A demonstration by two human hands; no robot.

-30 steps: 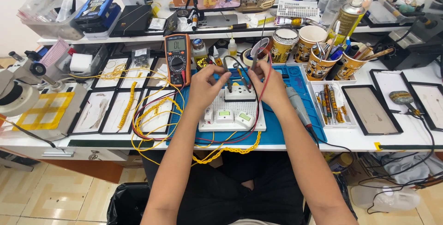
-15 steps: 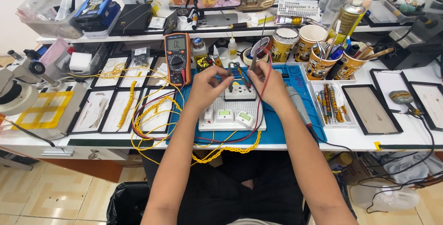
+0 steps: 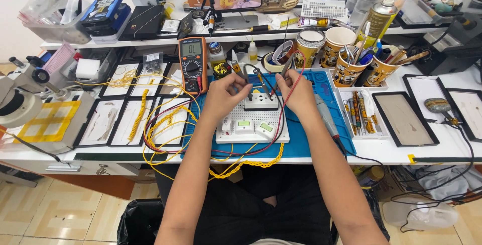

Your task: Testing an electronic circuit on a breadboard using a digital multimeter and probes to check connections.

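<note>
Your left hand (image 3: 227, 93) is pinched around a black multimeter probe (image 3: 242, 76), its tip angled down onto the small white block (image 3: 260, 101) at the back of the white perforated test board (image 3: 252, 123). Your right hand (image 3: 296, 91) grips the red probe (image 3: 285, 69) the same way, tip coming in from the other side, so both hands are closed on their probes over that one block. The board sits on the blue work mat (image 3: 312, 139), right in front of you.

The orange-cased multimeter (image 3: 193, 64) stands just left of your left hand (its display is lit, but too small to make out). Red and black leads (image 3: 165, 124) loop off the mat's left edge, tangled with yellow wire (image 3: 236, 167) that hangs over the table front.

Now the containers. Behind your right hand, four paper cups: one (image 3: 308, 46) with a lid or dark top, one (image 3: 337, 41) open and apparently empty, and two (image 3: 348, 66) (image 3: 377, 69) stuffed with tweezers, pens and hand tools. Below them a shallow white tray (image 3: 359, 108) holds a row of screwdrivers and picks. Flat black-rimmed trays (image 3: 401, 119) lie to the right, mostly bare; those to the left (image 3: 103, 122) carry a yellow ribbon strip and small parts. A clear plastic tub (image 3: 47, 14) sits on the far-left shelf, bags inside.
</note>
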